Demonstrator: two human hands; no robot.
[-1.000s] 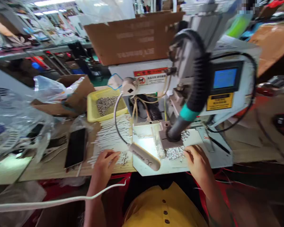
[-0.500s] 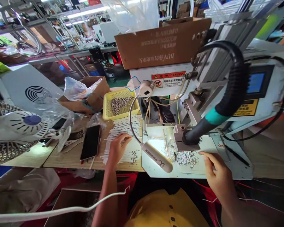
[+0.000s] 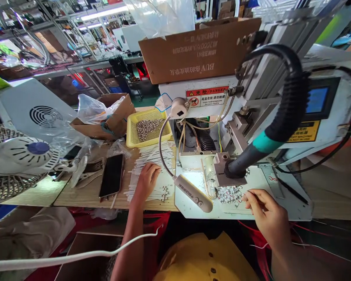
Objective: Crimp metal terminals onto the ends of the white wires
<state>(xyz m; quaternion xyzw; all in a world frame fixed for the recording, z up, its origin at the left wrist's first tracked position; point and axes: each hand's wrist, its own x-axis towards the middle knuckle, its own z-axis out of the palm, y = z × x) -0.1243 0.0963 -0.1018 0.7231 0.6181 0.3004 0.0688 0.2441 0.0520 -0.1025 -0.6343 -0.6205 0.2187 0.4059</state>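
My left hand (image 3: 148,180) rests over the rows of thin white strips (image 3: 144,158) on the wooden table, its fingers bent together; whatever they hold is too small to make out. On the right, my right hand (image 3: 261,205) is at the edge of a pile of small metal-and-white pieces (image 3: 229,194) on the machine's white base. Its thumb and fingertips are pinched together, and what is between them cannot be made out. Above the pile sits the machine's metal head (image 3: 229,177) with a thick black hose. A grey-white lamp (image 3: 193,193) lies between my hands.
A yellow basket (image 3: 131,136) of small parts stands behind the strips. Left of them are a black phone (image 3: 111,175), an open cardboard box (image 3: 121,117) with plastic bags and a fan (image 3: 23,156). A danger label (image 3: 207,96) marks the machine.
My right hand has moved slightly left toward the pile, and its fingers have drawn closer together. My left hand has shifted slightly over the strips.
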